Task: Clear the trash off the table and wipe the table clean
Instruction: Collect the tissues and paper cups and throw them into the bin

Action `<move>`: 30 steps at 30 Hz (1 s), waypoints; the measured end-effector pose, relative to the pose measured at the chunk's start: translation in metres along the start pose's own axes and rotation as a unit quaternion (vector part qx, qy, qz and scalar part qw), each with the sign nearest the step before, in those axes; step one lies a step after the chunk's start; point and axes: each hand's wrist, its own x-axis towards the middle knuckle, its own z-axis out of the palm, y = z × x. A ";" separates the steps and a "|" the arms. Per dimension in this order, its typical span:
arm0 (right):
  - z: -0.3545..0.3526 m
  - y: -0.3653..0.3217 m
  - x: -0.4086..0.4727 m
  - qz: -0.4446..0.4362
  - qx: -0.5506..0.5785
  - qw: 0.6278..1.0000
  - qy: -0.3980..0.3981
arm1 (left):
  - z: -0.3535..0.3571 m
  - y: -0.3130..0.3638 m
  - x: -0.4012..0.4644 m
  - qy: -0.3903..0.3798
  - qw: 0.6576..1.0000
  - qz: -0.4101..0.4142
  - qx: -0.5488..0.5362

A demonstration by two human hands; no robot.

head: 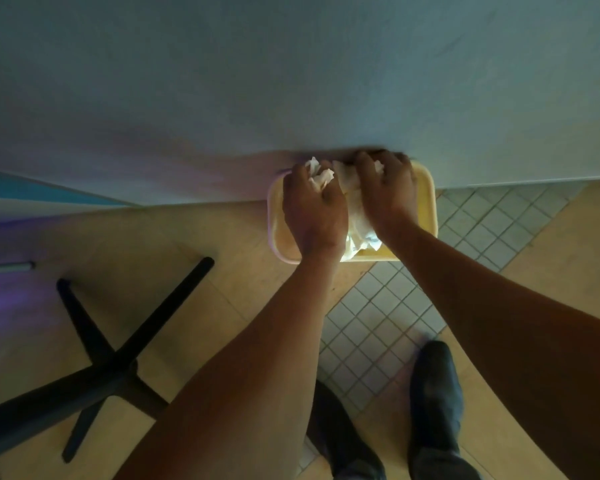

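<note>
A: Head view, looking straight down. Where is the trash?

B: Crumpled white paper napkins lie in a yellow tray held just below the near edge of the grey bench, the tray's far rim tucked under that edge.

A: And the hands?

B: Both are over the tray, side by side. The left hand has its fingers curled round a wad of napkin, which pokes out white past the knuckles. The right hand is curled too, fingers at the bench edge with a bit of white paper showing between them; that part is blurred.

A: Anything else?

B: Tan floor with a patch of small grey tiles, two dark shoes below, and a black cross-shaped table base on the left.
</note>
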 end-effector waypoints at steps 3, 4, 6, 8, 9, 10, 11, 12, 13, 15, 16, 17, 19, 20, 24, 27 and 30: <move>0.013 0.022 -0.008 -0.062 -0.007 0.998 0.003 | 0.011 -0.024 0.002 -0.012 1.000 0.003 0.004; 0.016 0.028 -0.011 -0.074 -0.023 0.997 -0.006 | 0.014 -0.031 0.003 -0.021 1.000 0.003 0.005; 0.020 0.033 -0.011 -0.081 -0.055 0.994 -0.039 | 0.018 -0.040 0.006 -0.054 0.998 -0.025 0.007; 0.023 0.035 -0.006 -0.060 -0.075 0.992 -0.083 | 0.025 -0.047 0.014 -0.113 0.989 -0.090 0.029; 0.024 0.035 -0.004 -0.036 -0.085 0.989 -0.115 | 0.026 -0.051 0.020 -0.148 0.981 -0.117 0.048; 0.026 0.035 -0.001 -0.008 -0.098 0.984 -0.147 | 0.027 -0.054 0.026 -0.179 0.972 -0.135 0.070; 0.028 0.036 0.003 0.021 -0.114 0.978 -0.176 | 0.027 -0.054 0.031 -0.204 0.963 -0.149 0.092; 0.030 0.039 0.007 0.048 -0.129 0.971 -0.197 | 0.028 -0.055 0.033 -0.222 0.955 -0.161 0.113; 0.033 0.042 0.012 0.071 -0.139 0.965 -0.212 | 0.029 -0.057 0.036 -0.241 0.945 -0.177 0.133; 0.040 0.050 0.020 0.094 -0.156 0.954 -0.238 | 0.034 -0.065 0.036 -0.277 0.924 -0.199 0.172; 0.044 0.055 0.024 0.092 -0.169 0.948 -0.253 | 0.036 -0.071 0.037 -0.291 0.917 -0.204 0.183; 0.047 0.060 0.026 0.084 -0.187 0.941 -0.269 | 0.038 -0.076 0.036 -0.298 0.913 -0.209 0.184; 0.047 0.067 0.030 0.065 -0.213 0.927 -0.301 | 0.041 -0.084 0.036 -0.323 0.900 -0.210 0.202; 0.046 0.068 0.031 0.055 -0.217 0.922 -0.317 | 0.041 -0.085 0.037 -0.327 0.895 -0.211 0.217; 0.028 0.053 0.026 -0.017 -0.244 0.908 -0.340 | 0.030 -0.076 0.041 -0.364 0.884 -0.170 0.240; 0.008 0.035 0.016 -0.031 -0.299 0.899 -0.319 | 0.012 -0.062 0.036 -0.392 0.856 -0.106 0.321; -0.018 0.010 0.001 -0.038 -0.312 0.904 -0.292 | -0.018 -0.033 0.021 -0.379 0.856 -0.074 0.342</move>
